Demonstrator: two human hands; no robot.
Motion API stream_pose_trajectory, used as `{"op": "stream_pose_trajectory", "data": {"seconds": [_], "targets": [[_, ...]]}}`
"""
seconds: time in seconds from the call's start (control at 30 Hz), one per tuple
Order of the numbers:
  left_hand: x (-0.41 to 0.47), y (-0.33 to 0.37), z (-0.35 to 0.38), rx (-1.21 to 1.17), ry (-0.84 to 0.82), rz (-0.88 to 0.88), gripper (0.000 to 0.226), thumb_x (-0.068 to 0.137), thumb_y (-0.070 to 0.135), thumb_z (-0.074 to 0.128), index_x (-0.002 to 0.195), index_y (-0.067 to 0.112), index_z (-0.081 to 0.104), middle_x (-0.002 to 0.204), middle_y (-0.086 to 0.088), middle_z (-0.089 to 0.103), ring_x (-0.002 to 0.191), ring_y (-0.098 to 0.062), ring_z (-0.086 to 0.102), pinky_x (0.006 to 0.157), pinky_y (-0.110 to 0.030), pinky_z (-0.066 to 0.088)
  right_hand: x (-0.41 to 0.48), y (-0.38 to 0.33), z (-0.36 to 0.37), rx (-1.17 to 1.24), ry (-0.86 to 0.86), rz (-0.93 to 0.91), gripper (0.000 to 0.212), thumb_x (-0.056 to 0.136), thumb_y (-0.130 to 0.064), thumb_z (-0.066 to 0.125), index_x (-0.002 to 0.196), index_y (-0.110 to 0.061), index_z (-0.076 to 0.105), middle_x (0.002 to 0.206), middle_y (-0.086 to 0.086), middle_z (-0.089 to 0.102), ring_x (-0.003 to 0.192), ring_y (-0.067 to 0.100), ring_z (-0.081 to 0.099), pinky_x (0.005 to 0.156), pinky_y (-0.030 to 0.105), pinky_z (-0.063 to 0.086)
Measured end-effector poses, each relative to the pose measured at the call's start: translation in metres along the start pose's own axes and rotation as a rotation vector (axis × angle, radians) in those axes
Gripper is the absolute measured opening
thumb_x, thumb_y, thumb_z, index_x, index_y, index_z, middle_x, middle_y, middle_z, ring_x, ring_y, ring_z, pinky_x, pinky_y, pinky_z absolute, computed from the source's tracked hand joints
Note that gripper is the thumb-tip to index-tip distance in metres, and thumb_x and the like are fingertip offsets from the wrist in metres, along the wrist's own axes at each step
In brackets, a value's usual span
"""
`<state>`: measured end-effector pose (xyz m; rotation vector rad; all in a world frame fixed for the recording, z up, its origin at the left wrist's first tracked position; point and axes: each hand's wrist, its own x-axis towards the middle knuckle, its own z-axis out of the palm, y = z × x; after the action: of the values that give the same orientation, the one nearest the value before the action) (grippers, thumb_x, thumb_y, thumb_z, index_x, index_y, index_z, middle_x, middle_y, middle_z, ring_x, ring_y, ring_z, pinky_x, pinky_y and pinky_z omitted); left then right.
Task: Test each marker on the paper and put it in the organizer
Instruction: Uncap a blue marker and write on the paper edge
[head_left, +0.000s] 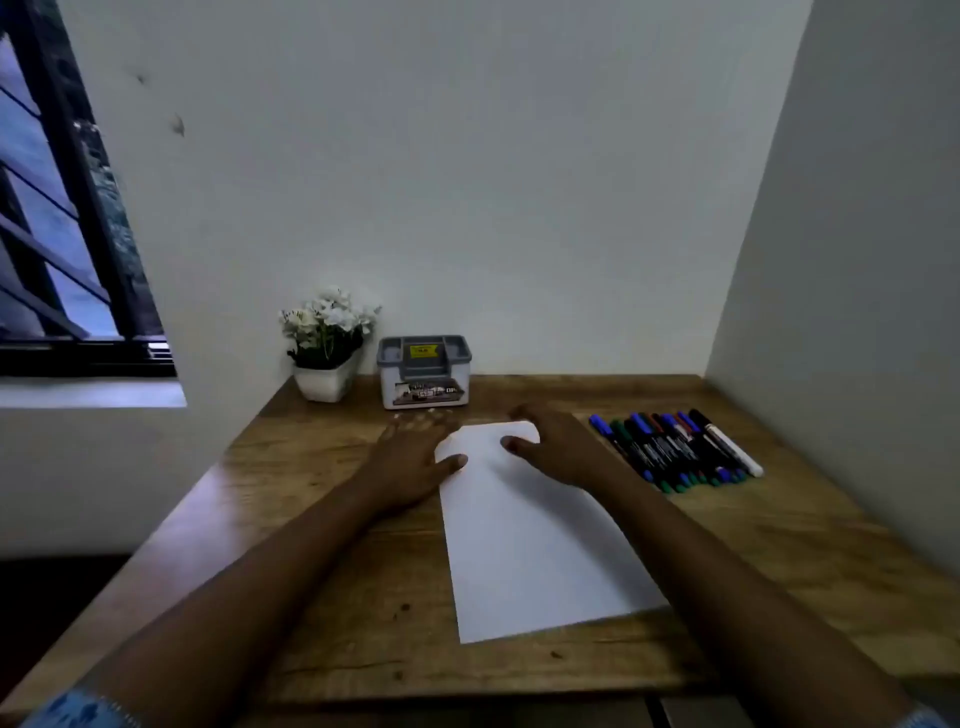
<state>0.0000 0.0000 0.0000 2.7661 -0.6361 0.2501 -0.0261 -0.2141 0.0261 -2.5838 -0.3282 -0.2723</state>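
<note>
Left hand (410, 460) spread flat, right hand (558, 447) loosely arched, both empty at paper (540, 545) far end, likely steadying it for testing; markers (675, 449) lined up right, organizer (423, 371) behind

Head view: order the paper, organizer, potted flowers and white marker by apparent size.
1. paper, clearly largest, though nearest the camera.
2-3. potted flowers and organizer, too alike to rank.
4. white marker, smallest.
</note>
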Motion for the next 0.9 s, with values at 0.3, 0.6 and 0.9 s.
{"op": "stream_pose_trajectory", "data": {"seconds": [0.3, 0.6, 0.9], "targets": [[-0.010, -0.009, 0.010, 0.013, -0.246, -0.049, 0.063, 0.094, 0.058, 0.029, 0.149, 0.032, 0.013, 0.159, 0.005, 0.007, 0.145, -0.013, 0.009, 0.117, -0.038, 0.004, 0.001, 0.030, 0.042, -0.323, -0.231, 0.065, 0.068, 0.094, -0.060, 0.024, 0.150, -0.023, 0.015, 0.159, 0.001, 0.008, 0.146, 0.016, 0.008, 0.116, 0.044, 0.005], [-0.006, -0.019, 0.013, 0.009, -0.312, -0.038, 0.067, 0.091, 0.061, 0.030, 0.149, 0.034, 0.008, 0.158, 0.010, 0.003, 0.144, -0.008, 0.003, 0.116, -0.034, 0.001, -0.004, 0.042, 0.041, -0.337, -0.284, -0.082, 0.067, 0.094, -0.058, 0.025, 0.151, -0.025, 0.013, 0.159, -0.003, 0.006, 0.146, 0.012, 0.005, 0.116, 0.042, 0.005], [-0.014, -0.021, 0.010, 0.022, -0.492, 0.101, 0.098, 0.061, 0.089, 0.013, 0.144, 0.043, -0.010, 0.152, 0.018, -0.017, 0.134, 0.004, -0.019, 0.112, -0.033, -0.013, -0.029, 0.053, 0.013, -0.279, -0.433, -0.272, 0.064, 0.095, -0.053, 0.034, 0.150, -0.027, 0.013, 0.159, -0.008, 0.005, 0.145, 0.006, 0.003, 0.116, 0.034, 0.003]]}}
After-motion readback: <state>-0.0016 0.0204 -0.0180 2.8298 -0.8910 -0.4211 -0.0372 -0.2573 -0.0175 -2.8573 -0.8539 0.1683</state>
